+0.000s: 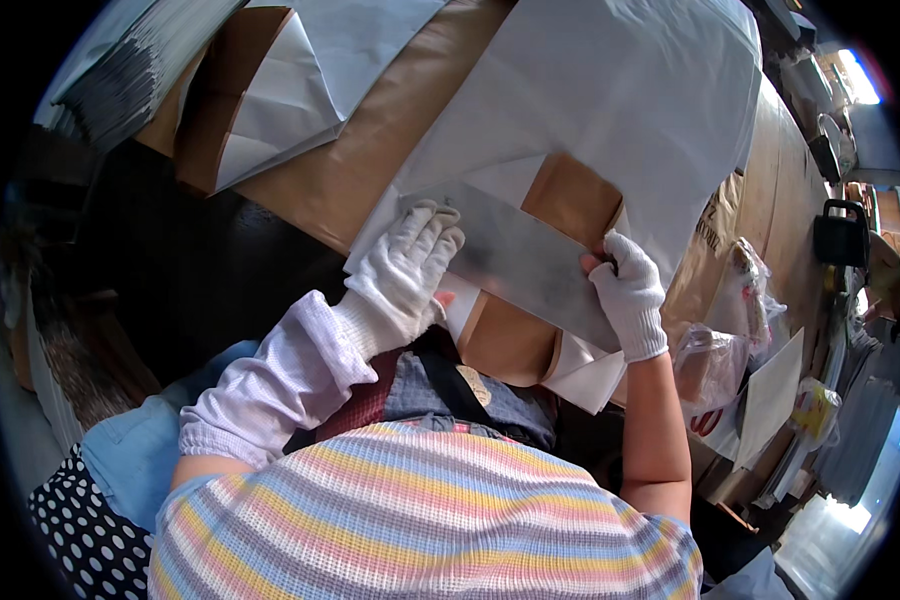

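A flat grey rectangular plate (530,262) lies slantwise across a large white paper sheet (610,90) at the near end of the table. My left hand (405,270), in a white knit glove and pale sleeve cover, rests on the plate's left end with fingers stretched out. At the plate's right end, my right hand (630,290) pinches its upper edge; thumb and fingertip poke bare out of the white glove. Brown folded paper shows on both sides of the plate, one brown flap (572,195) beyond it and another brown flap (510,338) nearer my body.
Another folded white-and-brown paper piece (280,100) lies at the far left, beside a thick stack of sheets (135,75). Brown paper (310,190) covers the tabletop. Clear plastic bags (710,360) and a pale card (770,400) sit at the right.
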Demonstrator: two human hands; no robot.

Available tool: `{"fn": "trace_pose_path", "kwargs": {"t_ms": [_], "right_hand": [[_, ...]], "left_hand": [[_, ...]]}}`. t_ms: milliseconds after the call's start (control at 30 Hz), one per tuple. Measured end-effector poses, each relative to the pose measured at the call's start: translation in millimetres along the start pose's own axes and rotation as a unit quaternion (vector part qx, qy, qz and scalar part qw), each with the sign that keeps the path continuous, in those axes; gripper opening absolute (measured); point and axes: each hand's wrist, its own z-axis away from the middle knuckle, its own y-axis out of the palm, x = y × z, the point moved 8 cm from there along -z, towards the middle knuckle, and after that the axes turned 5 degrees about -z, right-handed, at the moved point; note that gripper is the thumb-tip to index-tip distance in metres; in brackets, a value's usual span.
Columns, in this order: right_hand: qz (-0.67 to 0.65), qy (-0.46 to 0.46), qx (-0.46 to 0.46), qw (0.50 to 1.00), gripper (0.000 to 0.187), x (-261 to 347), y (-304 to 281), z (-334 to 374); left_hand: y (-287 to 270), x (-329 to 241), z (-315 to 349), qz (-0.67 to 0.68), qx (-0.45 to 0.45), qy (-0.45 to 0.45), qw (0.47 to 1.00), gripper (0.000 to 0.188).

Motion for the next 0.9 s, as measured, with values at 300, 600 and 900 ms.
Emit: {"fn": "trace_pose_path", "kwargs": {"t_ms": [300,600,900], "right_hand": [[0.172,-0.238,0.003,0.956,0.065,44.6,35.4,41.0],[0.135,-0.203,-0.028,0.969,0.072,41.1,23.4,45.6],[0.054,-0.187,-0.044,0.98,0.052,37.5,10.9,44.4]], "left_hand": [[8.1,-3.7,-4.1,-0.054,0.073,0.024,0.996,0.075],[7.7,-19.2,-10.7,-0.132,0.115,0.055,0.983,0.071],[-11.5,-35.8,-39.6,-0.07,0.188,0.068,0.977,0.079]]}}
